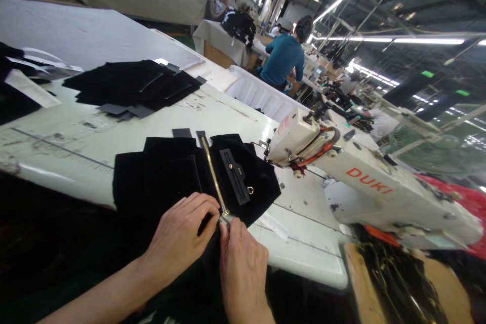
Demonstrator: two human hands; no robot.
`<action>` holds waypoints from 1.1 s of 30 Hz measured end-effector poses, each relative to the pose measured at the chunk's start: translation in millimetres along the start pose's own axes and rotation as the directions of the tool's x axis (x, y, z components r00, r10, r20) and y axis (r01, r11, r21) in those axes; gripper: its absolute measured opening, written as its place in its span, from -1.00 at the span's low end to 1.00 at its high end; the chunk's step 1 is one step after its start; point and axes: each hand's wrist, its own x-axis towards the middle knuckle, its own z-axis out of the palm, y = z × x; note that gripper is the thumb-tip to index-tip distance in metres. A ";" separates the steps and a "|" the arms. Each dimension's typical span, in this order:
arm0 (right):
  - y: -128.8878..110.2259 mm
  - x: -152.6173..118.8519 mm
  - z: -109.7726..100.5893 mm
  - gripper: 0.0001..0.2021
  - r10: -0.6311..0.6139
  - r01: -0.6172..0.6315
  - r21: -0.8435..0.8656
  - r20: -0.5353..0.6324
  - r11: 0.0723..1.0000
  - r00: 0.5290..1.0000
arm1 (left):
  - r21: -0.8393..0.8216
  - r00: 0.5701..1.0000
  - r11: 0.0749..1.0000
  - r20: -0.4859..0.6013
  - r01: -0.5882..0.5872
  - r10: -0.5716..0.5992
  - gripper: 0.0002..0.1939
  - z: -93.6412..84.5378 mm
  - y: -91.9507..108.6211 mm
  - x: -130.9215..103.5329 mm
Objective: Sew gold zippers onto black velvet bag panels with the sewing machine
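Observation:
A black fabric panel [155, 174] lies at the front of the sewing table, part of it over the near edge. A gold-toothed zipper [213, 174] runs along it between two sections. On its right section are a dark trim piece [235, 177] and a small gold ring [250, 190]. My left hand [186, 228] pinches at the zipper's near end, thumb and fingers close together. Right beside it, my right hand [243, 258] grips the same end with bent fingers. A small greyish piece, perhaps the zipper tape end or pull, shows between the fingertips.
A white sewing machine [341, 162] marked DUKI stands to the right. Stacked black panels [132, 83] lie at the back left, more black pieces [15, 86] at the far left. A box of gold-edged strips [398, 278] sits lower right. A person in a teal top [283, 58] sits beyond.

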 end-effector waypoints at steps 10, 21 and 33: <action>-9.7 14.7 -10.0 -0.87 0.039 -0.009 -0.137 0.218 0.991 0.975 | 0.078 0.988 0.991 -0.099 -0.113 0.120 -0.84 10.3 3.5 -5.5; 7.2 26.8 -9.4 -0.85 0.011 0.008 -0.060 0.307 0.998 0.952 | -0.223 0.993 0.968 0.054 0.111 -0.101 -0.83 -1.1 2.9 2.7; 11.2 17.3 -17.9 -0.79 0.116 -0.116 -0.018 0.246 0.993 0.962 | -0.231 0.966 0.942 0.138 0.245 -0.218 -0.81 -10.5 -0.9 5.6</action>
